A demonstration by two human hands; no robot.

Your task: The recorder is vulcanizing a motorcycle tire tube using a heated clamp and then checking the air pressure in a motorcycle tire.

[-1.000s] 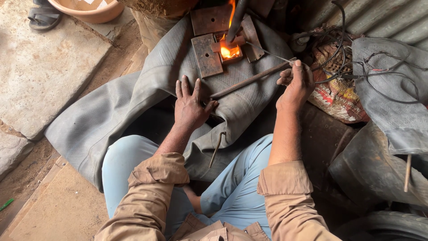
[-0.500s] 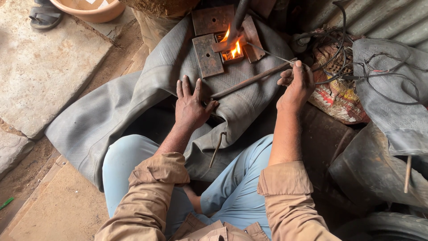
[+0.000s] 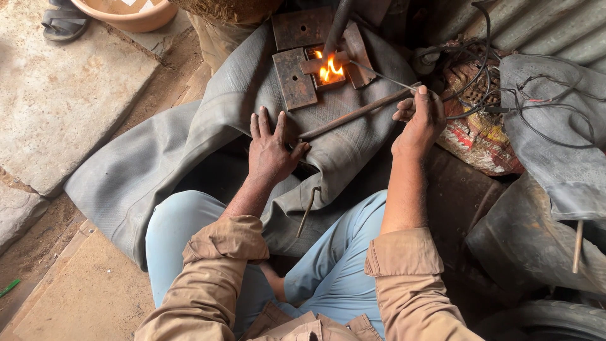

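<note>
My left hand (image 3: 270,146) lies flat, fingers spread, on a large grey rubber inner tube (image 3: 189,151) draped over my lap. My right hand (image 3: 419,120) grips a thin metal wire (image 3: 379,76) whose far end reaches toward a small flame (image 3: 331,68). The flame burns in a rusty metal press of square plates (image 3: 295,77) clamped on the tube, with a dark vertical screw rod (image 3: 338,22) above it. A long rusty metal bar (image 3: 353,115) lies across the tube between my hands.
A small bent hook tool (image 3: 308,208) rests on the tube near my knees. Tangled black wires and a patterned sack (image 3: 480,120) sit to the right, with more grey rubber (image 3: 555,145) and a tyre (image 3: 549,319). A stone slab (image 3: 57,88), clay bowl (image 3: 126,12) and sandalled foot (image 3: 63,22) lie upper left.
The flame has shrunk and flickered lower in the press. Both hands have stayed almost in the same place.
</note>
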